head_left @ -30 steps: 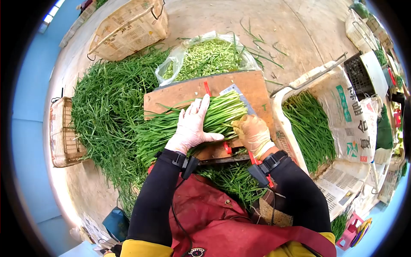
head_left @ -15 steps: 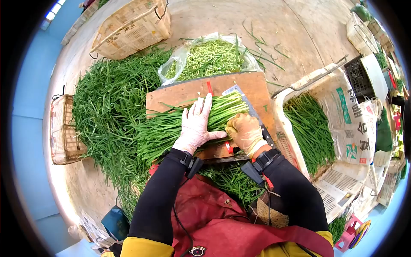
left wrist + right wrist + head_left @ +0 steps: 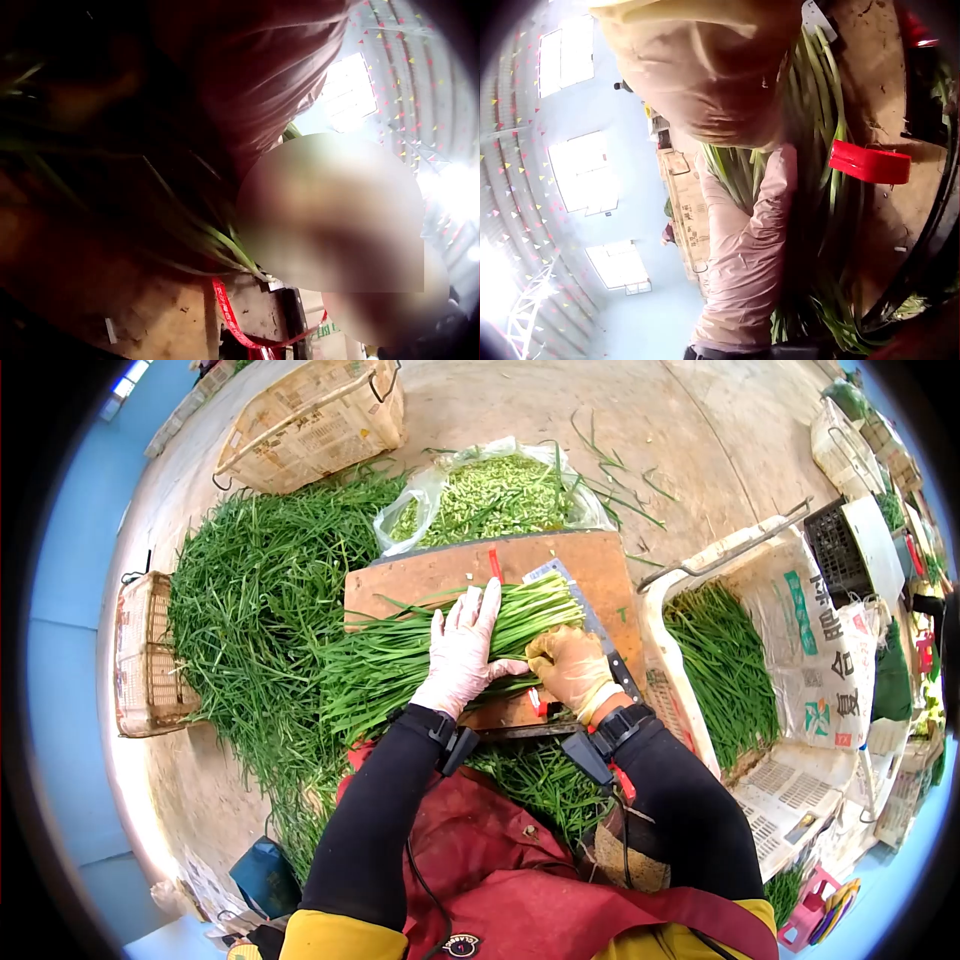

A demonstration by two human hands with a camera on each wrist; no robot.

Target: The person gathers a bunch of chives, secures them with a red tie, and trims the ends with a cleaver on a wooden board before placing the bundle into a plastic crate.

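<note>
A thick bundle of garlic chives (image 3: 390, 660) lies across a wooden board (image 3: 400, 582), pale ends to the right. My gloved left hand (image 3: 460, 650) rests over the bundle with fingers straight and spread, its thumb stretched toward the right hand. At the near side of the pale ends my gloved right hand (image 3: 572, 668) has its fingers curled on the stalks, touching the left thumb; its fingertips are hidden. Beyond it a metal blade (image 3: 592, 622) runs along the board's right part. A red strap loop (image 3: 870, 161) shows beside the stalks in the right wrist view.
Loose greens (image 3: 265, 570) form a large heap on the left. A clear plastic bag (image 3: 425, 510) of chopped pale pieces stands behind the board. To the right, a white crate (image 3: 655, 620) holds more chives beside a printed sack (image 3: 805, 650). Another crate (image 3: 310, 435) stands at back left.
My right hand has drawn slightly left and nearer the left thumb, its fingers curling more at the pale ends. The left hand stays on the bundle.
</note>
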